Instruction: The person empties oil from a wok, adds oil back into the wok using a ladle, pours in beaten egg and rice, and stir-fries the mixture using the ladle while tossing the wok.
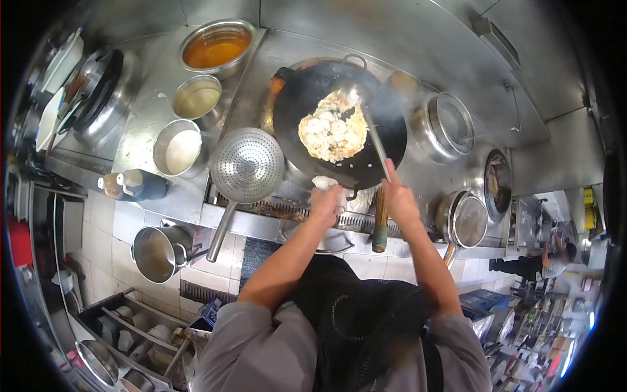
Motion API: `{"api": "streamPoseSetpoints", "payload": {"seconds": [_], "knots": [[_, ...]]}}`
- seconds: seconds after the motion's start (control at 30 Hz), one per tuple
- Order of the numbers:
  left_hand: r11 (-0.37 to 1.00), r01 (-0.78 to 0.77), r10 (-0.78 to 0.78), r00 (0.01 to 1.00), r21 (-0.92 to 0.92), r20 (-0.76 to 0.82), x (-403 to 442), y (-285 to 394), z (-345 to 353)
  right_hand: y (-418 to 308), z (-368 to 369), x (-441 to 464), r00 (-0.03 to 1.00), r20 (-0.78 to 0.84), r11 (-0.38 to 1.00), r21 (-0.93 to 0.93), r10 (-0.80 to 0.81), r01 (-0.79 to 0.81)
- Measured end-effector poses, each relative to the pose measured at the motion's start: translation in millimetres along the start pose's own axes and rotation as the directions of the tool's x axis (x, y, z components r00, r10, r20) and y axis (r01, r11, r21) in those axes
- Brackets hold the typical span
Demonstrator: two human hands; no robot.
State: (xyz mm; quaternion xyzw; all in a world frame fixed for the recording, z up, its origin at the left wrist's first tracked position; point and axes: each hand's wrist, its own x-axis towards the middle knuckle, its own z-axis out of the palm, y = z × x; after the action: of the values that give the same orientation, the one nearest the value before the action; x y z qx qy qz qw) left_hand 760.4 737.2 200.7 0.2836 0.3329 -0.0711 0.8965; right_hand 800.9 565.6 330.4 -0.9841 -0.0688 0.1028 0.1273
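A large black wok (297, 98) sits on the range in front of me, with a faint haze over it. Chunky white and pale-yellow food (332, 136), perhaps rice or egg, lies in a mound inside. My left hand (324, 204) is closed on a folded white cloth (324, 182) at the wok's near rim, beside its near loop handle. Fingers wrapped round a long metal shaft, my right hand (400, 201) holds a ladle (374, 130). The ladle's blurred head touches the far edge of the food.
A perforated strainer (247, 163) lies left of the wok, its handle overhanging the counter edge. Pots of orange liquid (217, 49) and pale liquid (197, 99) stand beyond it. A bamboo brush (380, 222) is near my right hand. Lidded pots (450, 124) stand right; another person (555, 261) is far right.
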Motion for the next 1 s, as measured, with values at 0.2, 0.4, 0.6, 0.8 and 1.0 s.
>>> {"api": "streamPoseSetpoints", "payload": {"seconds": [0.2, 0.4, 0.6, 0.8, 1.0], "knots": [[0.994, 0.108, -0.108, 0.991, 0.001, 0.085, 26.3, 5.0, -17.7, 40.0, -34.2, -38.3, 0.970, 0.064, 0.936, 0.281, -0.236, 0.210], [0.989, -0.118, 0.105, 0.985, 0.089, 0.137, 24.6, -15.6, -5.7, 106.7, -20.0, -89.0, 0.992, -0.049, 0.992, -0.047, 0.114, -0.116], [0.986, -0.099, 0.096, 0.995, 0.135, 0.026, -127.4, -3.6, 20.8, 107.6, -136.4, -166.4, 0.913, 0.402, 0.926, 0.365, -0.062, -0.097], [0.987, -0.047, 0.040, 0.998, 0.153, 0.047, -94.1, -17.4, 39.2, 131.6, -108.1, -102.8, 0.842, 0.377, 0.922, 0.163, -0.387, 0.351], [0.954, -0.064, 0.052, 0.998, 0.293, 0.047, -126.7, -98.3, -54.5, 129.2, -57.1, -113.4, 0.939, 0.229, 0.965, 0.111, -0.258, 0.238]]}}
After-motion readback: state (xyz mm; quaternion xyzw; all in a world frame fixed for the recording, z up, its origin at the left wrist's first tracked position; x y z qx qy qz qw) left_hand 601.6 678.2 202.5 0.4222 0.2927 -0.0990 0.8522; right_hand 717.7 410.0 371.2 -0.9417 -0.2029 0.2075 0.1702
